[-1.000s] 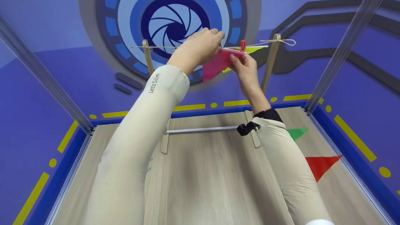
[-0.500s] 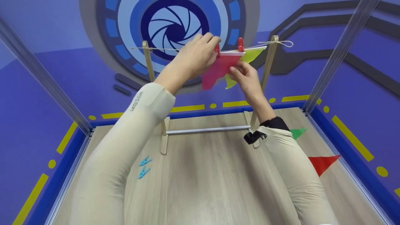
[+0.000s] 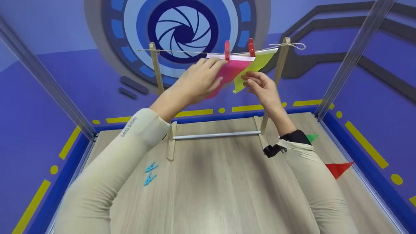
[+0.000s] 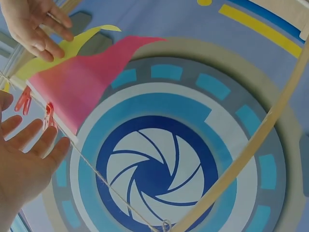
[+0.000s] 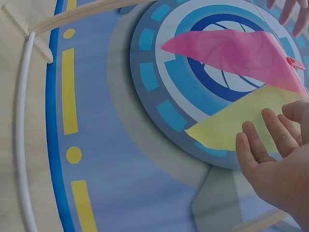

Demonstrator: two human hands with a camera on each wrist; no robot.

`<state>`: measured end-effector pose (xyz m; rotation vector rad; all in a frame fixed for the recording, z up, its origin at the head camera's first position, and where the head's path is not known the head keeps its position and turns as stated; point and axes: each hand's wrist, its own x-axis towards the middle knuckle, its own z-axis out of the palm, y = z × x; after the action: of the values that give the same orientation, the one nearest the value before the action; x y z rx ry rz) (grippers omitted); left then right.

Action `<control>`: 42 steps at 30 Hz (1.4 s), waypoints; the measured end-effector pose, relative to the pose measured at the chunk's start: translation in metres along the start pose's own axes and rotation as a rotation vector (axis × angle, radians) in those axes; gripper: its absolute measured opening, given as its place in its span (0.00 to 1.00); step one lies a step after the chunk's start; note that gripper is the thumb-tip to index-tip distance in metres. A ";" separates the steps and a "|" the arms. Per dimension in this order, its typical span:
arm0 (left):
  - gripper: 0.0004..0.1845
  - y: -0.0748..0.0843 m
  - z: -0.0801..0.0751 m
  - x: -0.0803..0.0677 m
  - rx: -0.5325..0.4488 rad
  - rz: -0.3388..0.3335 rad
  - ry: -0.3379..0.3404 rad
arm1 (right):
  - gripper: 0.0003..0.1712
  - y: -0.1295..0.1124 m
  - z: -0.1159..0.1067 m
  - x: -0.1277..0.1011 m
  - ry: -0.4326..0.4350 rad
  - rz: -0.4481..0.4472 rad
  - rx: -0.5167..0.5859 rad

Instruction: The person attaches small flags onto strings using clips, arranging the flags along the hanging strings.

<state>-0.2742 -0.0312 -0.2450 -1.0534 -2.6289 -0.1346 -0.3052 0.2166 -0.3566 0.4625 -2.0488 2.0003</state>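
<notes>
A pink pennant (image 3: 235,66) and a yellow pennant (image 3: 256,65) hang side by side from a string (image 3: 182,51), overlapping at their edges. One red clothespin (image 3: 227,50) stands on the pink pennant's white top edge, and another red clothespin (image 3: 251,47) sits where the two flags meet. My left hand (image 3: 198,78) is in front of the pink pennant, and the left wrist view shows its fingers spread and holding nothing. Beside the yellow pennant, my right hand (image 3: 264,89) has relaxed fingers close to the cloth; in the right wrist view its palm (image 5: 285,179) holds nothing.
The string runs between two wooden posts (image 3: 155,66), joined low down by a white rod (image 3: 216,135). Two blue clothespins (image 3: 150,178) lie on the table (image 3: 208,195) at left. A red pennant (image 3: 338,169) and a green pennant (image 3: 312,138) lie at right, partly behind the right arm.
My left hand has let go of the red clothespin and moved down and left. My right hand has released the pink pennant and shifted slightly right and down.
</notes>
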 end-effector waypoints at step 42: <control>0.24 0.010 0.041 -0.199 0.053 0.096 0.165 | 0.20 0.025 -0.017 -0.080 -0.120 -0.061 -0.165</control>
<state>-0.1417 -0.1468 -0.3461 -1.0994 -2.4177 -0.1246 -0.2418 0.2383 -0.4098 0.6165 -2.2201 1.7913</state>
